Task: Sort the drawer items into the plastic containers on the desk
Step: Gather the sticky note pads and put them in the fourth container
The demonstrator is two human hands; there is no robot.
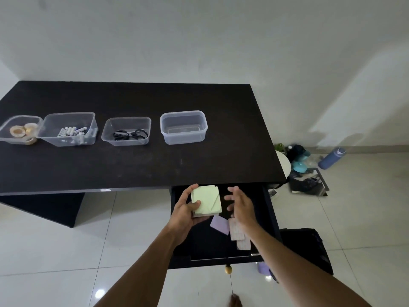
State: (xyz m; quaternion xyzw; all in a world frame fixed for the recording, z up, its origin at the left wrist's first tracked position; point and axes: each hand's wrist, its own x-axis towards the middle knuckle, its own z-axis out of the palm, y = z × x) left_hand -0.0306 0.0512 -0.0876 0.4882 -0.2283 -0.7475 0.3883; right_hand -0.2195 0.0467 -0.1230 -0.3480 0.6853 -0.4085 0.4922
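A black drawer (pixel 269 216) stands pulled out under the dark desk (pixel 132 165). Over it, my left hand (pixel 184 212) holds a stack of pale green sticky notes (pixel 207 199). My right hand (pixel 240 204) hovers just right of the stack, fingers spread, holding nothing. In the drawer lie a purple note (pixel 219 224) and pinkish paper pieces (pixel 238 234). On the desk stand several clear plastic containers: one with tape rolls (pixel 20 129), one with batteries (pixel 70 129), one with scissors (pixel 127 131), and an empty one (pixel 183 127) at the right.
The drawer has a brass knob (pixel 228 269) at its front. Right of the desk, on the tiled floor, sit a blue bottle (pixel 332 157), a white stool (pixel 283 165), teal items and a black box (pixel 309 183). A dark bag (pixel 309 247) lies beside the drawer.
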